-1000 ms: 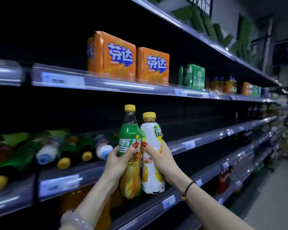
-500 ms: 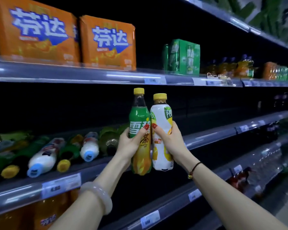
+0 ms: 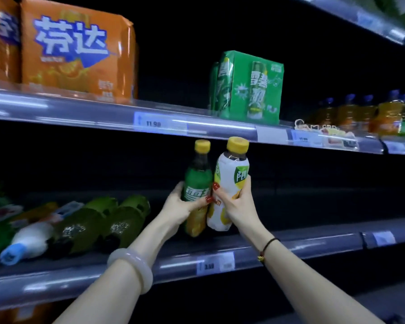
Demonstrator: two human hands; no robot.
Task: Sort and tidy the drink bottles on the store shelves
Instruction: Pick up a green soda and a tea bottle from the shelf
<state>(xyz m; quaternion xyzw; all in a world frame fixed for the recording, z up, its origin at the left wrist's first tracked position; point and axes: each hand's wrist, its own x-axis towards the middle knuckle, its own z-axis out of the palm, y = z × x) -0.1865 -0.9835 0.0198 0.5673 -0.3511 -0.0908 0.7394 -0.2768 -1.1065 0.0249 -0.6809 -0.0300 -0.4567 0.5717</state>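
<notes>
Since the earlier frames the two bottles have been carried forward from in front of the shelving into the gap above the middle shelf, and the head camera has closed in with them. In the head view the left hand (image 3: 180,206) grips the slim green-and-orange plastic bottle with a yellow cap (image 3: 197,181) around its middle. The right hand (image 3: 236,204) grips the stouter white-and-yellow plastic bottle with a yellow cap (image 3: 230,174) the same way. Both bottles stand upright and touch side by side, the white one to the right. Their bases sit low over the board of the grey middle shelf (image 3: 313,244), behind its front rail and above a white price tag (image 3: 215,265); whether they already rest on the board I cannot tell. To the left on the same shelf a jumble of green bottles (image 3: 84,228) and a white bottle with a blue cap (image 3: 31,239) lie on their sides, still untidied. On the upper shelf (image 3: 80,108) stand orange multipacks (image 3: 77,54) at the left, a green multipack (image 3: 250,87) above the held pair, and upright orange bottles (image 3: 384,115) far right. Judging by this, the pair is about to be set down standing in the bare stretch at the right, with the toppled bottles at the left left to sort.
</notes>
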